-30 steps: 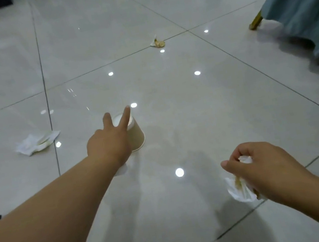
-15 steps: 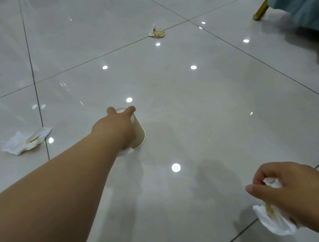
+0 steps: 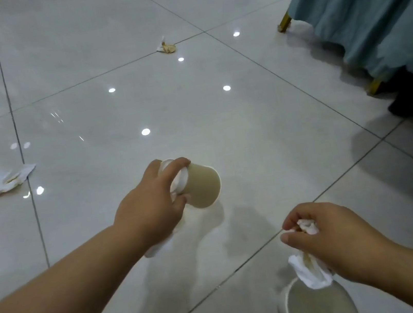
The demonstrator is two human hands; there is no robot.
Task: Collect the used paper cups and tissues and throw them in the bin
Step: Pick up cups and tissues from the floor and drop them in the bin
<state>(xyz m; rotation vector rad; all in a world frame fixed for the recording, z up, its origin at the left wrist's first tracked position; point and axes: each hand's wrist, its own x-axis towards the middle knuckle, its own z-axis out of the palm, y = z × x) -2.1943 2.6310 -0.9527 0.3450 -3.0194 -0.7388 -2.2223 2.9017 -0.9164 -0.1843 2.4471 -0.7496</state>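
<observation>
My left hand (image 3: 151, 208) grips a beige paper cup (image 3: 203, 186) by its white base, tilted on its side just above the floor. A bit of white tissue (image 3: 156, 249) pokes out under that palm. My right hand (image 3: 332, 239) clutches a crumpled, stained white tissue (image 3: 310, 269) at the lower right. Directly under it is a second paper cup (image 3: 318, 303), seen from above; whether it stands on the floor or hangs from my fingers I cannot tell. A flattened tissue (image 3: 1, 182) lies on the floor at the left, and a small stained wad (image 3: 166, 47) lies farther away.
The floor (image 3: 75, 55) is glossy pale tile with dark grout lines and light reflections. A table draped in blue-green cloth (image 3: 371, 8) with gold legs (image 3: 284, 22) stands at the right, with deep shadow beneath it. No bin is in view.
My left hand closed round the upside-down cup and lifted it, tilting it sideways. My right hand kept its tissue. The second cup came into view beneath it.
</observation>
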